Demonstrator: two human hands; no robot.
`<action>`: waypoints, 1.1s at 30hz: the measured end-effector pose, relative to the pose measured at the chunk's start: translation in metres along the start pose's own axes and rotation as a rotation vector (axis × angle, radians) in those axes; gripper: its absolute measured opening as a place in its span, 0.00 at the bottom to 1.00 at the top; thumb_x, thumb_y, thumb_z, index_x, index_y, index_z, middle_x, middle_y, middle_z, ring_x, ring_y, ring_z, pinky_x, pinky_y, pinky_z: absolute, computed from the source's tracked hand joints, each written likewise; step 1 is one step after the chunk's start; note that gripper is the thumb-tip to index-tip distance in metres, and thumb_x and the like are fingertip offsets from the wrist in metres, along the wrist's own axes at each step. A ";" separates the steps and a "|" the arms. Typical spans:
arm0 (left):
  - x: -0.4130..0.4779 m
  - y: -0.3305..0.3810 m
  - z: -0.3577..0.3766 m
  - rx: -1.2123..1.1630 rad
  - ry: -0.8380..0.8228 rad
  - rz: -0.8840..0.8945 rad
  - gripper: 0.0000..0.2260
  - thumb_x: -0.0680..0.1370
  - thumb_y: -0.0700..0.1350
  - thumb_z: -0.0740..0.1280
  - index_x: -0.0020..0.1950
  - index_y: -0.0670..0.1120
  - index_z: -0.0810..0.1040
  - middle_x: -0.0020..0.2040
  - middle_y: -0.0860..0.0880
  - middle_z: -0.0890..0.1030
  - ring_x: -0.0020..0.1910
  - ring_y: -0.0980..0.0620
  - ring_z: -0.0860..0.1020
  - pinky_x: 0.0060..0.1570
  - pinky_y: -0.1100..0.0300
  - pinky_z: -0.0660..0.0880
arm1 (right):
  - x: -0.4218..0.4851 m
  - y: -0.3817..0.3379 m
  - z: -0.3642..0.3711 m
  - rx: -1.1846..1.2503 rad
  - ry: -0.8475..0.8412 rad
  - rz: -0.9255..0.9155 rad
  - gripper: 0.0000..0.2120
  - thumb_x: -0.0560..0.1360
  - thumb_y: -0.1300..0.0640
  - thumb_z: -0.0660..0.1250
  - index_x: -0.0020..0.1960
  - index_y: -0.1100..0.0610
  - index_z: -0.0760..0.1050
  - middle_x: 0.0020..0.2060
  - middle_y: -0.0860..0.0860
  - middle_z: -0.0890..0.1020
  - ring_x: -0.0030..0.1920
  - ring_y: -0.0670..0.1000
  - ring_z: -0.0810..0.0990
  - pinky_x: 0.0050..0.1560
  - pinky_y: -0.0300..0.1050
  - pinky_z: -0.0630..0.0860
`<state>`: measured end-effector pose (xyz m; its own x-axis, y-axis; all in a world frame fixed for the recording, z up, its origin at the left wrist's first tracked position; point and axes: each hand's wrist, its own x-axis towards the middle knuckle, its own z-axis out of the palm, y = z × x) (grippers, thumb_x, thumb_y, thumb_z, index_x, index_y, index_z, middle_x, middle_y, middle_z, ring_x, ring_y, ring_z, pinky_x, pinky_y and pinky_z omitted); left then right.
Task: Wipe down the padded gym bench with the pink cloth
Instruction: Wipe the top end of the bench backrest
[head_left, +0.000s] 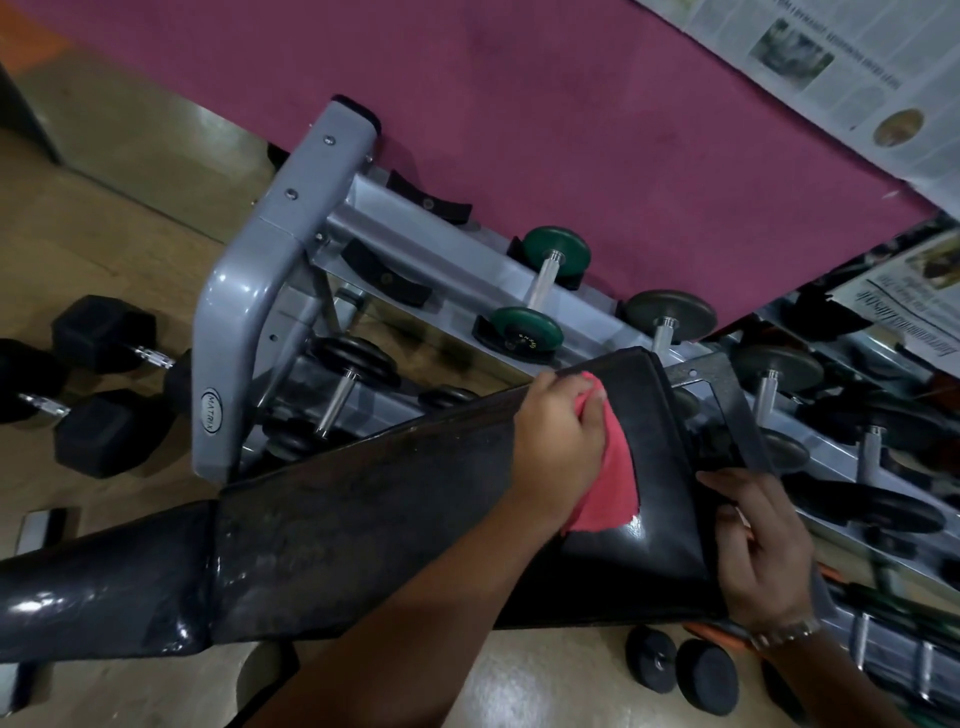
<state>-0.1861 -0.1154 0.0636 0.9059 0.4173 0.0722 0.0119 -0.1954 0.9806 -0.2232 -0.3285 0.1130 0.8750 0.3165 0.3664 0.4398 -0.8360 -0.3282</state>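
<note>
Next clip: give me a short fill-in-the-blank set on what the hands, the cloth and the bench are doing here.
1. The left hand presses a cloth coloured ____ onto the bench pad.
2. The right hand grips the pad's ____ and holds no cloth.
3. The two dumbbells with ____ ends rest on the grey rack behind the bench.

Missing words: pink; edge; green

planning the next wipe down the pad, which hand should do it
Left. The left hand already presses the pink cloth onto the bench pad, while the right hand grips the pad's end edge, bracing it.
</note>
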 end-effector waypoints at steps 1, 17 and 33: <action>-0.006 -0.003 -0.003 0.005 -0.031 0.003 0.06 0.79 0.43 0.70 0.53 0.45 0.85 0.50 0.46 0.80 0.48 0.47 0.80 0.53 0.56 0.75 | 0.000 0.000 0.000 -0.002 0.003 -0.002 0.18 0.77 0.58 0.57 0.54 0.65 0.82 0.52 0.51 0.79 0.53 0.52 0.77 0.58 0.36 0.70; -0.001 -0.025 -0.016 0.102 0.003 -0.043 0.05 0.79 0.44 0.69 0.51 0.46 0.84 0.48 0.45 0.81 0.47 0.47 0.79 0.53 0.51 0.75 | 0.001 -0.001 0.001 0.001 -0.008 -0.016 0.18 0.77 0.57 0.56 0.54 0.65 0.81 0.52 0.50 0.78 0.53 0.53 0.77 0.54 0.45 0.72; -0.055 -0.023 -0.021 0.024 0.031 -0.081 0.02 0.77 0.41 0.72 0.47 0.45 0.84 0.46 0.47 0.80 0.45 0.48 0.80 0.50 0.53 0.77 | 0.003 -0.007 0.000 0.016 -0.001 -0.025 0.17 0.77 0.60 0.56 0.53 0.68 0.80 0.50 0.54 0.78 0.52 0.52 0.76 0.57 0.35 0.70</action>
<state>-0.2453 -0.1152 0.0408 0.8881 0.4597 -0.0012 0.0949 -0.1806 0.9790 -0.2239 -0.3219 0.1163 0.8639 0.3374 0.3739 0.4645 -0.8207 -0.3327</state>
